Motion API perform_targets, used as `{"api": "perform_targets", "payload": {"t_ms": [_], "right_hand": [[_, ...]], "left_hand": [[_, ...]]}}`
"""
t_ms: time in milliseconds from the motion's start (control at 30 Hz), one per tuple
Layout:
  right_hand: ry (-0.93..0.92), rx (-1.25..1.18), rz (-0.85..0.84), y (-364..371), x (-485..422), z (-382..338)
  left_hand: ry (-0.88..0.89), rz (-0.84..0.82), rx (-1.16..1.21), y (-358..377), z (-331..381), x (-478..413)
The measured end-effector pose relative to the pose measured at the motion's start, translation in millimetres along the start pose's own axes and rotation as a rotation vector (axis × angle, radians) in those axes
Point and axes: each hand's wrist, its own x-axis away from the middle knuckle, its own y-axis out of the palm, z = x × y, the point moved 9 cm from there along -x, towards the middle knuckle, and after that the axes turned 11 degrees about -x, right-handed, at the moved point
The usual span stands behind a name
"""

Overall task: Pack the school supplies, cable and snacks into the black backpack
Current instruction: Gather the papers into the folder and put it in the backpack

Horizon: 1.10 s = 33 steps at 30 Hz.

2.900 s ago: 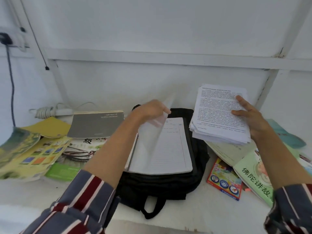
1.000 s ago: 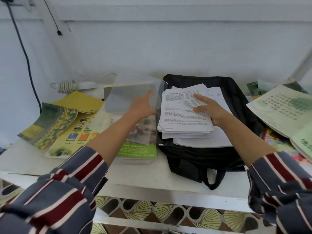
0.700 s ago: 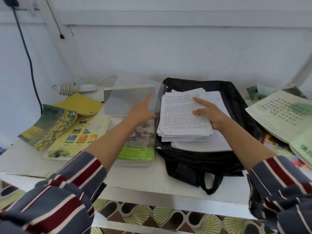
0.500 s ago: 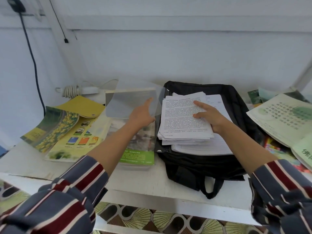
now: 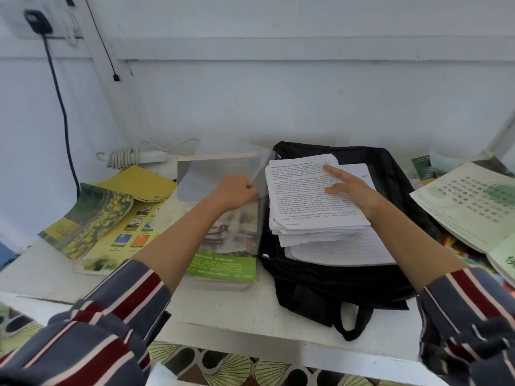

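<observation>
The black backpack (image 5: 342, 285) lies flat on the white table (image 5: 223, 310). On it rests an open lined notebook (image 5: 342, 249) with a stack of printed sheets (image 5: 303, 213) on top. My right hand (image 5: 348, 189) lies flat on the stack, index finger stretched out. My left hand (image 5: 237, 192) is curled and pinches the edge of the notebook's clear plastic cover (image 5: 223, 207), folded out to the left. A coiled white cable (image 5: 125, 157) lies at the back left by the wall.
Under the clear cover lie a grey booklet (image 5: 217, 168) and a green book (image 5: 223, 268). Yellow booklets (image 5: 111, 215) spread at the left. Green textbooks (image 5: 468, 207) pile up at the right. A dark cord (image 5: 60, 101) hangs from a wall socket. Patterned floor shows below the table's edge.
My right hand brought the printed stack from the air down onto the notebook. My left hand folded the clear cover out leftwards, and its fingers have now curled onto the cover's edge.
</observation>
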Motion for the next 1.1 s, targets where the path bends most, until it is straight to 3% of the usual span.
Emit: {"api": "perform_targets", "payload": {"t_ms": [167, 633, 867, 1100], "right_hand": [[0.062, 0.030, -0.065, 17, -2, 11], [-0.011, -0.093, 0.068, 53, -28, 4], [0.025, 0.073, -0.011, 81, -37, 17], [0.003, 0.065, 0.081, 60, -26, 7]], "left_hand": [[-0.023, -0.014, 0.029, 0, -2, 4], [-0.011, -0.037, 0.107, -7, -5, 3], [-0.003, -0.005, 0.061, -10, -3, 3], [0.005, -0.036, 0.043, -15, 4, 1]]}}
